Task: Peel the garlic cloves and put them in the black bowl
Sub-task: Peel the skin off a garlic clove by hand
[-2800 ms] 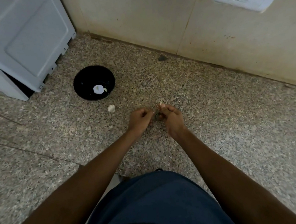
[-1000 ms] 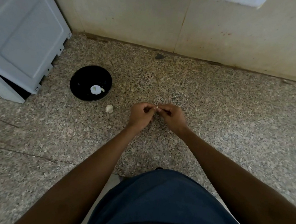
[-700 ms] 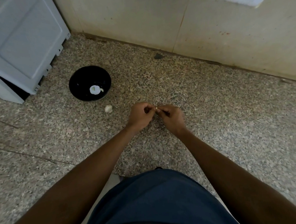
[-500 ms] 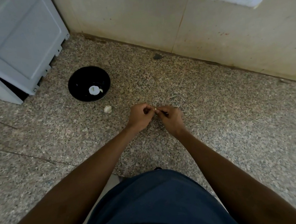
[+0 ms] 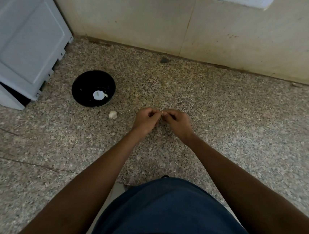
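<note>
On a speckled granite counter (image 5: pixel 246 136), a black bowl (image 5: pixel 82 82) at left is holding 1 peeled garlic clove (image 5: pixel 98 95). Just beside it, 1 unpeeled clove (image 5: pixel 113 114) is waiting. At centre, the left hand (image 5: pixel 145 120) and right hand (image 5: pixel 177 121) are pinching another small clove (image 5: pixel 162 113) between curled fingertips, peeling apparently unfinished.

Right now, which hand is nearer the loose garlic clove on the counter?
Left. The left hand sits just right of the garlic clove; the right hand is farther right, beyond the left one.
</note>
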